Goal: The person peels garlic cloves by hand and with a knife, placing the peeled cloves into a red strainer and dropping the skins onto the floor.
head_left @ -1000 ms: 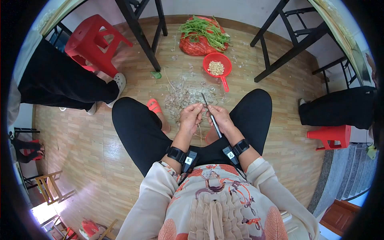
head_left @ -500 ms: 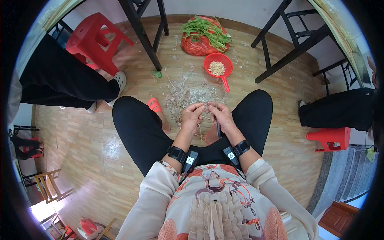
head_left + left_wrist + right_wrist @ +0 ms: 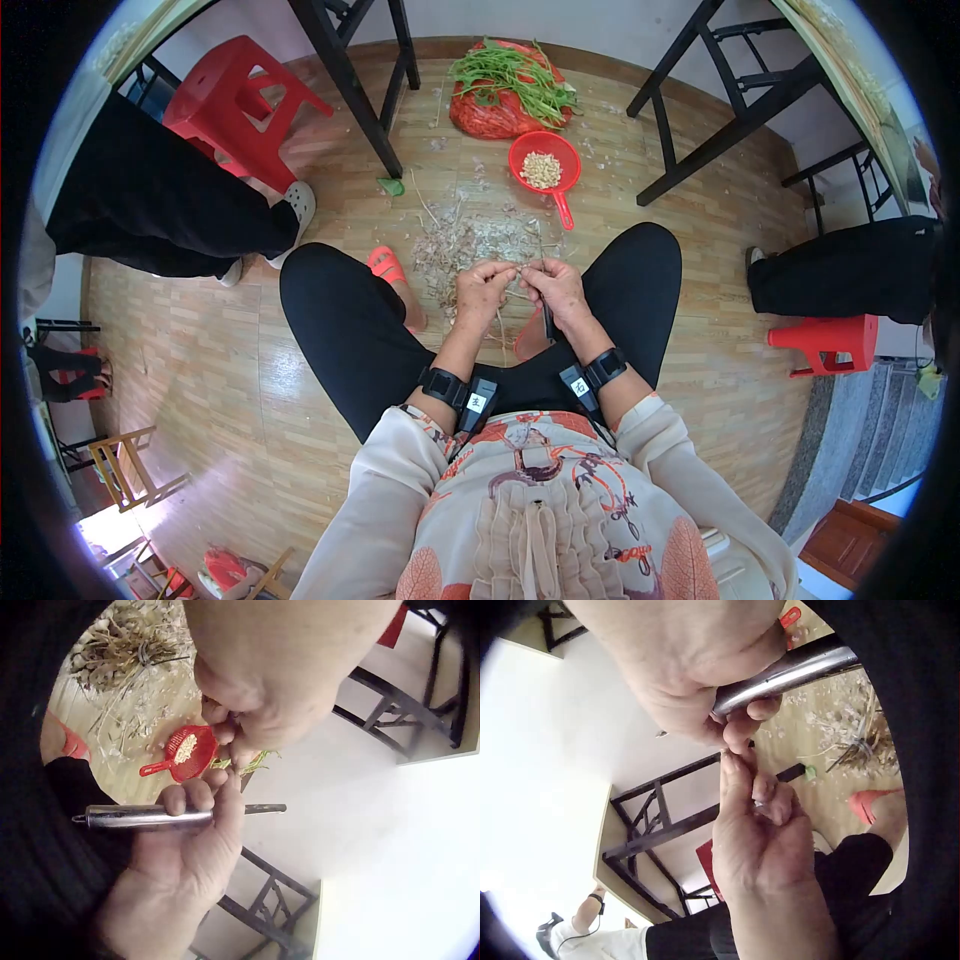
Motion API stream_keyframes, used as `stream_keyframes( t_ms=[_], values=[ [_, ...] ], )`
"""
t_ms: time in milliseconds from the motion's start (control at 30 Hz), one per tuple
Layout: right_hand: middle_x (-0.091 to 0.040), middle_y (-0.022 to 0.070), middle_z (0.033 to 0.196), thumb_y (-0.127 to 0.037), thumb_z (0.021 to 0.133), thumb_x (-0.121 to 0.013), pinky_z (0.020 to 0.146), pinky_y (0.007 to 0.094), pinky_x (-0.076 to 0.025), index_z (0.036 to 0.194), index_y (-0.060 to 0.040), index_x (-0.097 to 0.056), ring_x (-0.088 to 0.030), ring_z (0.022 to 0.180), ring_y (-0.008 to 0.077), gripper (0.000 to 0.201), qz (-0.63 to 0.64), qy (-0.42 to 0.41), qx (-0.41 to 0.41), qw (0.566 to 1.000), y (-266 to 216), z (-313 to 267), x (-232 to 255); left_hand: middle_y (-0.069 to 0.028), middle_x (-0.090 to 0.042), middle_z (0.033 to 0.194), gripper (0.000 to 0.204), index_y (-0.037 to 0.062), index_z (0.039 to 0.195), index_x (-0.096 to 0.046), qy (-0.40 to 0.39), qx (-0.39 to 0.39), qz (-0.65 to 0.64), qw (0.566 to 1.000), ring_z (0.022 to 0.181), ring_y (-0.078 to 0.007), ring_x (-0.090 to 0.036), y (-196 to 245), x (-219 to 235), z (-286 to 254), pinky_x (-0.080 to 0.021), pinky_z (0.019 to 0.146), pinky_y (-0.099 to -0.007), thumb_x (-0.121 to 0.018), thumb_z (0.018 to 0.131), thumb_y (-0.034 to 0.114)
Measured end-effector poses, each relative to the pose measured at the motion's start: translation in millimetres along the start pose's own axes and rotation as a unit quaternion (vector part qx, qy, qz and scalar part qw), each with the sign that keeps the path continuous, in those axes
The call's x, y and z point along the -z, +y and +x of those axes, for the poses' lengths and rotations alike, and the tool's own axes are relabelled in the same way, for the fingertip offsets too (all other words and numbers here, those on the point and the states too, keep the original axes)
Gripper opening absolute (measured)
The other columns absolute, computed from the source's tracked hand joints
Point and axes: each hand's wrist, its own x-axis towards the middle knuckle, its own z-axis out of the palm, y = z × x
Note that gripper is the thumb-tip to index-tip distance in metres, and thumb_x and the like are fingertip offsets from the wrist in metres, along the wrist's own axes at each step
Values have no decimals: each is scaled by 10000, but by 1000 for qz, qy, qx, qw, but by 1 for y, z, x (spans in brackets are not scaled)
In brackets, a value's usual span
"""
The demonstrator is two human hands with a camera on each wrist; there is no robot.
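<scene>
Between my knees both hands meet over the floor. My left hand pinches a small garlic clove with thumb and fingertips. Against it works my right hand, whose lower fingers curl round a knife with a metal handle that points down toward my lap. In the left wrist view the knife lies across the right hand, below the left hand. From the right wrist view I see the knife handle in the right hand, whose fingertips touch the left hand. The clove is mostly hidden by fingers.
A heap of garlic skins and stalks lies on the wooden floor ahead. Beyond it are a red strainer of peeled cloves and a red bag with greens. Black table legs, red stools and other people's legs flank me.
The knife, which pointed blade-up beside the clove a second ago, has swung down into my right palm. Both hands' fingertips have closed together on the clove.
</scene>
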Motion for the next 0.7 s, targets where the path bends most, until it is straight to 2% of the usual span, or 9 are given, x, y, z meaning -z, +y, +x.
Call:
stream_keyframes(
  t_ms=[300, 433, 500, 633, 700],
  values=[
    [-525, 17, 591, -73, 740, -554, 380, 170, -349, 766, -10, -530, -445, 435, 53, 72, -5, 19, 14, 1000, 1, -2, 1, 3, -515, 656, 74, -9, 750, -623, -9, -16, 32, 999, 467, -52, -428, 0, -1, -2, -335, 401, -183, -600, 695, 36],
    [-507, 14, 578, -70, 736, -551, 378, 182, -344, 746, -19, -523, -434, 427, 62, 59, 58, 16, -6, 998, 1, -2, 1, 4, -525, 680, 109, -13, 797, -614, -26, -33, 31, 999, 459, -36, -421, 0, -2, -4, -316, 393, -169, -592, 721, 63],
    [-501, 13, 574, -70, 733, -551, 377, 185, -342, 737, -23, -519, -431, 424, 65, 57, 76, 13, -9, 997, 0, -2, 0, -10, -538, 697, 142, -8, 852, -594, -28, 93, -77, 992, 452, -32, -414, 3, -3, -7, -299, 379, -164, -578, 745, 84],
    [-492, 14, 566, -65, 729, -540, 374, 195, -338, 722, -24, -509, -439, 425, 75, 52, 82, 24, -37, 996, -1, 1, -3, -27, -548, 713, 165, -6, 897, -569, -41, 118, -156, 980, 452, -30, -408, -3, -1, -5, -288, 369, -161, -560, 768, 95],
    [-488, 15, 561, -55, 727, -529, 372, 201, -338, 725, -19, -506, -446, 428, 80, 42, 83, 24, -43, 995, 1, 2, -3, 18, -512, 644, 147, 20, 879, -589, -26, 113, -199, 973, 440, -22, -380, -5, -3, -5, -253, 355, -157, -572, 765, 111]
  ],
)
